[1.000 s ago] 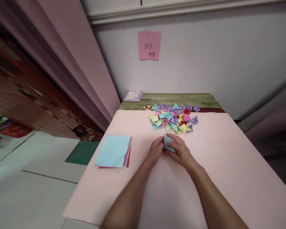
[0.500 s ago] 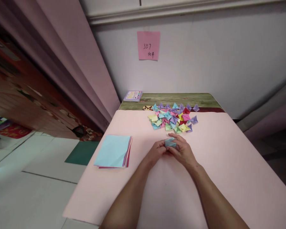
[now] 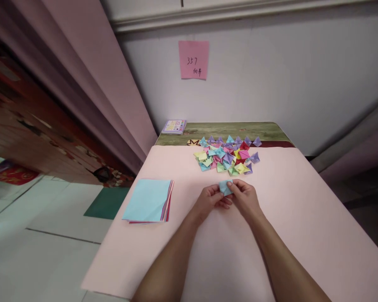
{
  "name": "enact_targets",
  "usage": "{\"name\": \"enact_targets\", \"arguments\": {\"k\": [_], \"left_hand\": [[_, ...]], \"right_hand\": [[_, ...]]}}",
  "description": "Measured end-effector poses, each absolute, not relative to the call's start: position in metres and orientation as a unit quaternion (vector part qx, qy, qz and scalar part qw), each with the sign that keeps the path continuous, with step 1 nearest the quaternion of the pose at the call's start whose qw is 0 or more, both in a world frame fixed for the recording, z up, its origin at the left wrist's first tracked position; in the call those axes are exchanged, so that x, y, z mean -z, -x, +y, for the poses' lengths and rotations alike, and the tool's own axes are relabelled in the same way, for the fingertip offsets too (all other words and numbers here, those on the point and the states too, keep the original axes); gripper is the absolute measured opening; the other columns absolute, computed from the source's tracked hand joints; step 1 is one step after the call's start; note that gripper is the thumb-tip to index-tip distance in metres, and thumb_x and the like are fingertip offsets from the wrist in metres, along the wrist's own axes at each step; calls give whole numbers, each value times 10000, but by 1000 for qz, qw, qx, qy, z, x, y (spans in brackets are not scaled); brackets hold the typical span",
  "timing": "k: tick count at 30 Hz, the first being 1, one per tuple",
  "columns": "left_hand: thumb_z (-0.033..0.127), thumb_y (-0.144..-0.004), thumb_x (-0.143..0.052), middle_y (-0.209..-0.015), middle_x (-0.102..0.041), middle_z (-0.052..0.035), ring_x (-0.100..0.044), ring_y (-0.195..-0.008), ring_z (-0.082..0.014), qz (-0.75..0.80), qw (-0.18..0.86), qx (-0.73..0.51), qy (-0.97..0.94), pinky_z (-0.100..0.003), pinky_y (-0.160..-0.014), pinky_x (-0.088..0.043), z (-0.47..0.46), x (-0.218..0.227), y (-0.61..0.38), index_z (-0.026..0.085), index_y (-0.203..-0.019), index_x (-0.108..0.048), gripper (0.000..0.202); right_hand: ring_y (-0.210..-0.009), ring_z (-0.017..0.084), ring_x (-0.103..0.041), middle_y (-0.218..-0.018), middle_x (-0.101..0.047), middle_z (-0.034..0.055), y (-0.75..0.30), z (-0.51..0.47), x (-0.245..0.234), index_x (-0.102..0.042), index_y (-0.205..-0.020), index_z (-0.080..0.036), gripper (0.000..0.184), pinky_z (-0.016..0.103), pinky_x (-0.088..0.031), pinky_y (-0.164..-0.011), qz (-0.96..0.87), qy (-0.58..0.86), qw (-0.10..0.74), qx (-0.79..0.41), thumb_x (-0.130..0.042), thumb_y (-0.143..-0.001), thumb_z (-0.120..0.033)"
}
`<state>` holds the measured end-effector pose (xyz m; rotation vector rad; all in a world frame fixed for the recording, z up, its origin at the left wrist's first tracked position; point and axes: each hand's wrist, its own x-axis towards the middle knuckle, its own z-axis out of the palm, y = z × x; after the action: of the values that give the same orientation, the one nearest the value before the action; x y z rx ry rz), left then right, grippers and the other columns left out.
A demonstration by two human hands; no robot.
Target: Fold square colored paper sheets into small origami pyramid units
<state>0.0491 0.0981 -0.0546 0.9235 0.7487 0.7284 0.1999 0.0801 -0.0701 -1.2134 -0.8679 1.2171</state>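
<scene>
Between my two hands is a small folded piece of light blue paper [image 3: 225,188], held just above the pink table cover [image 3: 290,197]. My left hand [image 3: 210,200] pinches its left side, with the thumb in front and the other fingers partly curled beneath. On the right side, my right hand [image 3: 246,198] grips it with the thumb pressed on its face. Beyond my hands lies a pile of folded paper pieces [image 3: 228,157] in purple, blue, green, yellow, pink and red. Left of my hands rests a stack of square paper sheets [image 3: 148,200], light blue on top.
At the table's far left corner lies a printed packet [image 3: 174,126]. A pink note [image 3: 193,60] with handwriting is stuck to the wall [image 3: 258,75] behind. A pink curtain [image 3: 113,71] hangs on the left, above a tiled floor [image 3: 59,247].
My fingers have shifted on the light blue paper. It now shows a flatter face toward me, and my right thumb has moved onto it. The view has turned slightly.
</scene>
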Motion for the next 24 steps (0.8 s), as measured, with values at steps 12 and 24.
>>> {"name": "enact_targets", "arguments": {"k": [12, 24], "left_hand": [[484, -745, -730, -734, -702, -78, -635, -541, -140, 418, 698, -382, -439, -264, -509, -547, 94, 57, -58, 112, -820, -657, 386], [489, -802, -669, -644, -660, -27, -572, -460, -99, 422, 639, -422, -485, -216, -440, -489, 92, 58, -59, 136, -726, -612, 366]], "right_hand": [[-566, 119, -553, -660, -641, -15, -199, 84, 79, -698, -806, -181, 315, 238, -469, -536, -325, 519, 626, -483, -771, -733, -479], [-543, 93, -526, -671, -638, -15, -198, 84, 79, -709, -886, -161, 338, 209, -455, -492, -311, 519, 638, -476, -790, -725, -447]]}}
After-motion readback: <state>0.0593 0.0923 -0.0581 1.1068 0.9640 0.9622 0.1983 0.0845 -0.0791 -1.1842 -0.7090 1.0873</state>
